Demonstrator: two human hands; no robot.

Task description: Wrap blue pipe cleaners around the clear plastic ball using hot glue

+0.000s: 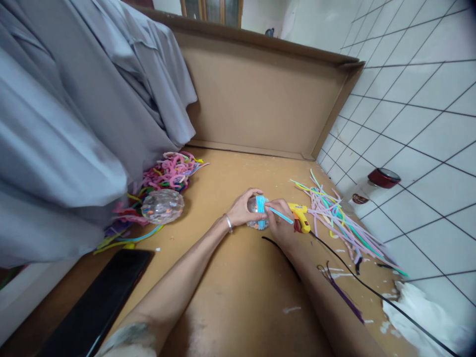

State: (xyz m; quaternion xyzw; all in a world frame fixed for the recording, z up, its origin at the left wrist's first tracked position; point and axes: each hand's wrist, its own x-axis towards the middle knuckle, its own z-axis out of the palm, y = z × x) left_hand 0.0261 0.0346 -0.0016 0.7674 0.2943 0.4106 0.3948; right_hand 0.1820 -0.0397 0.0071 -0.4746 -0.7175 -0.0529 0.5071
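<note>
A small clear round container (253, 204) with bright blue strips (261, 204) across it rests on the table in front of me. My left hand (243, 207) is closed around its left side, thumb and fingers apart on the wall. Between the fingertips of my right hand (279, 218) is a blue pipe cleaner (281, 214), pinched at the container's right side, its loose end pointing down to the right. Just beyond my right hand lies a yellow glue gun (300, 214), partly hidden by that hand.
A second clear container (162, 206) stands by a heap of colourful pipe cleaners (174, 171) on the left. More pipe cleaners (338, 218) are spread at right. A black phone (100, 297), a red-lidded jar (372, 186), a power cord (357, 282) and white tissue (424, 317) surround the workspace.
</note>
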